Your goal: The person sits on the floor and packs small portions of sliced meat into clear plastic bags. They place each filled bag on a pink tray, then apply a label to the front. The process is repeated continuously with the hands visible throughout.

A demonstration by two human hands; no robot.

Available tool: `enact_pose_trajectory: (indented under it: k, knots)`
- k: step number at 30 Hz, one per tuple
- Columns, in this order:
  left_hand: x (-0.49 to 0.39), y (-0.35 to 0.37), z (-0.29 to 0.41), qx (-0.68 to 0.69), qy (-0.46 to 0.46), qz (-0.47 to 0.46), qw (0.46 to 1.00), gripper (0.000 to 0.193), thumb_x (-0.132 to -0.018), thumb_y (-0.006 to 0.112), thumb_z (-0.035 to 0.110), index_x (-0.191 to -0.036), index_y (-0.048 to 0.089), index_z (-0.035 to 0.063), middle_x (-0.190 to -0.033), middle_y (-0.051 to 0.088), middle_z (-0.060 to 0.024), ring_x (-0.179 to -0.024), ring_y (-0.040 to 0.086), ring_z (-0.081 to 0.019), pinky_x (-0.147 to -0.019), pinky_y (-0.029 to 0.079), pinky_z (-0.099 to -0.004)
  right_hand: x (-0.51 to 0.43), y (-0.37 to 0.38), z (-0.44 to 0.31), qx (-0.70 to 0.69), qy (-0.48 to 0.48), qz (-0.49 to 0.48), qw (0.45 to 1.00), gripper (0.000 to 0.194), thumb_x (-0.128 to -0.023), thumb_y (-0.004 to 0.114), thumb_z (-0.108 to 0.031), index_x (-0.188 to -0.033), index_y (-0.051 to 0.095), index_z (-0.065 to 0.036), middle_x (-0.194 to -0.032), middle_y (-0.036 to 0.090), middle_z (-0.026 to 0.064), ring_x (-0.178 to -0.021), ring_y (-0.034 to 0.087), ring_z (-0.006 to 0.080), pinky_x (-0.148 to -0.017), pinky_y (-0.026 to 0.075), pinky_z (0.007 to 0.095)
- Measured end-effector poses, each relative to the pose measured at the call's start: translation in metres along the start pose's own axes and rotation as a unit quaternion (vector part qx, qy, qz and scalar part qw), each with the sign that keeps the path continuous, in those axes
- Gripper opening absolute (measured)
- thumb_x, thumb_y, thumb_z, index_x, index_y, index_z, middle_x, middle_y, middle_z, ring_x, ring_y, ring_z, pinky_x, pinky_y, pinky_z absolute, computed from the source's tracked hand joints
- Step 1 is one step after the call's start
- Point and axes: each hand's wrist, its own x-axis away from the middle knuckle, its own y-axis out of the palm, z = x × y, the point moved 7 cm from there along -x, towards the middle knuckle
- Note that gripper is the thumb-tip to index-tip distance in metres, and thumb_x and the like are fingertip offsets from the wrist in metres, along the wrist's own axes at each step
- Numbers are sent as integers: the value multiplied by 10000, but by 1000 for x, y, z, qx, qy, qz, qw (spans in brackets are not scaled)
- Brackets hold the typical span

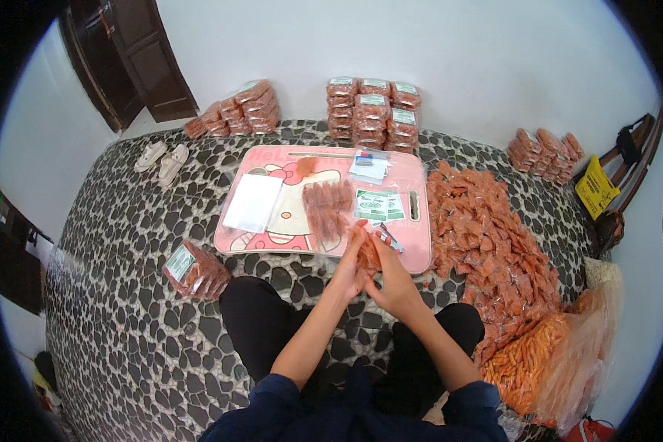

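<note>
My left hand [350,271] and my right hand [391,282] meet over the near edge of a pink low folding table [420,243]. Between them they hold small plastic-wrapped orange snack packets [369,256]; fingers hide how many. Just beyond lies a clear plastic bag [326,212] filled with rows of similar packets. Printed green-and-white labels [372,205] rest to its right. A small metal tool [393,241], partly covered by my right hand, lies beside the labels. At the table's left is a stack of white plastic sheets or bags [253,203].
A large heap of small packets [486,237] spreads right of the table, near a clear bag of loose orange snacks [522,364]. Labelled bundles [372,119] stand stacked along the wall. One bundle [196,272] sits by my left knee. White shoes [172,164] are near the door.
</note>
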Motion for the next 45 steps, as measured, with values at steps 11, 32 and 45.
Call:
enact_pose_trajectory:
  k: [11,32,45]
  knots:
    - [-8,-7,-8,-38,4,-80,996,299,-952,535,216,-1206,397,140,-1256,485,-112,-1161,526,-293,-922,501,-426,19,17,25,-94,108,61,988,495,-862,592,-35,-1323,419,15,-1267,518,229,-1144,538,369,-924,456,384]
    - [44,-57,65,-751,374,220,497,474,-705,733,67,-1108,485,39,-1124,414,-167,-1055,405,-334,-902,338,-451,74,100,80,-254,395,29,882,351,-821,666,-162,-1122,608,9,-961,685,132,-885,647,203,-808,484,309]
    - [15,-60,59,-746,396,184,504,201,-798,656,117,-926,528,29,-980,459,-142,-956,445,-328,-825,365,-445,20,128,69,-53,308,237,920,517,-856,439,45,-1357,310,45,-1344,358,257,-1241,371,391,-1047,290,457]
